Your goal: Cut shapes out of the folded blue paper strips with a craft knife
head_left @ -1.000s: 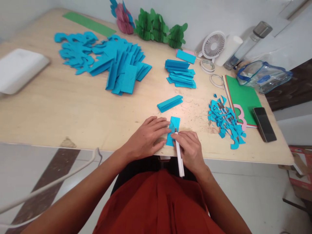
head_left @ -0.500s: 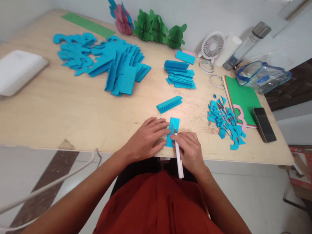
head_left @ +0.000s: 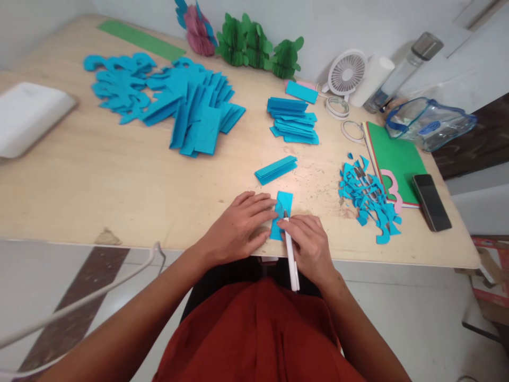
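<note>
A small blue paper piece (head_left: 285, 199) lies upright before me near the table's front edge, with a dark curved line drawn on it. My left hand (head_left: 244, 225) rests flat, fingers stretched out, its fingertips on the paper's left edge. My right hand (head_left: 310, 241) is closed around a white pen (head_left: 292, 260), whose dark tip touches the paper near its middle. Just beyond lies a folded blue paper strip (head_left: 275, 170). Farther back is a stack of folded blue strips (head_left: 293, 122).
Cut blue shapes (head_left: 123, 87) and folded blue papers (head_left: 207, 124) cover the back left. Blue scraps (head_left: 368, 193) are heaped at right, beside green sheets (head_left: 397, 159) and a phone (head_left: 431, 201). A small fan (head_left: 347, 73), tape rolls (head_left: 337, 107) and a bottle (head_left: 405, 71) stand behind.
The pen tip has shifted very slightly on the paper. Both hands otherwise keep their places, and the view has moved a little.
</note>
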`<state>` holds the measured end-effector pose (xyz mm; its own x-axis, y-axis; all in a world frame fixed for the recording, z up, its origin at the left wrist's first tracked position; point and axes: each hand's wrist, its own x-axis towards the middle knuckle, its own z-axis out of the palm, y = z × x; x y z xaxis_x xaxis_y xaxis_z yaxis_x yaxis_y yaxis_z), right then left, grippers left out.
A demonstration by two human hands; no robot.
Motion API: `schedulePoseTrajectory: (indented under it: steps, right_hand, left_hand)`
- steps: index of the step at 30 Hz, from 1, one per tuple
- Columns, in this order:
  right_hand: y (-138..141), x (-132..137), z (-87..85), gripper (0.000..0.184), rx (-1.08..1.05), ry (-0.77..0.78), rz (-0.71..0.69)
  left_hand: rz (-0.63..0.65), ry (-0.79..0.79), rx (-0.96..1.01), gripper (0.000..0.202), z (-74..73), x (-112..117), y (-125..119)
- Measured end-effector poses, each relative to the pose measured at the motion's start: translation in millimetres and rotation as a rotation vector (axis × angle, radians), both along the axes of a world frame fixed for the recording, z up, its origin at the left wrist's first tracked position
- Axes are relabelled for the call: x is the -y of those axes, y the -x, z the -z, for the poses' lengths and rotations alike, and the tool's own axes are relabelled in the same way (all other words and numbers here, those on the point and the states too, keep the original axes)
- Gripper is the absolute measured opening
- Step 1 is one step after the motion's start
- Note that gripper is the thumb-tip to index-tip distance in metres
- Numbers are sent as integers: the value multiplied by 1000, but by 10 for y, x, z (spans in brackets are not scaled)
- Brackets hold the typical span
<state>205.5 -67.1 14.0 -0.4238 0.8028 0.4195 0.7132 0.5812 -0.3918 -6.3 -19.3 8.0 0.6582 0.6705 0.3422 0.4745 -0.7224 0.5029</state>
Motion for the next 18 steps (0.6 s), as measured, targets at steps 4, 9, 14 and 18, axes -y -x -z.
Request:
schedulePoseTrajectory:
  steps: [4, 9, 14, 18]
  right_hand:
    - [2, 1, -7, 34, 6, 1, -1]
    - [4, -1, -17, 33, 5, -5, -7]
    - [9, -2, -22, 33, 4, 0, -5]
    - [12, -4, -19, 32, 5, -8, -8]
  left_hand:
    - [3, 7, -9, 35, -9, -2, 4]
    - [7, 0, -11, 35, -18, -2, 5]
    - [3, -4, -7, 35, -24, 2, -3]
    - [-7, -12, -3, 34, -27, 4, -4]
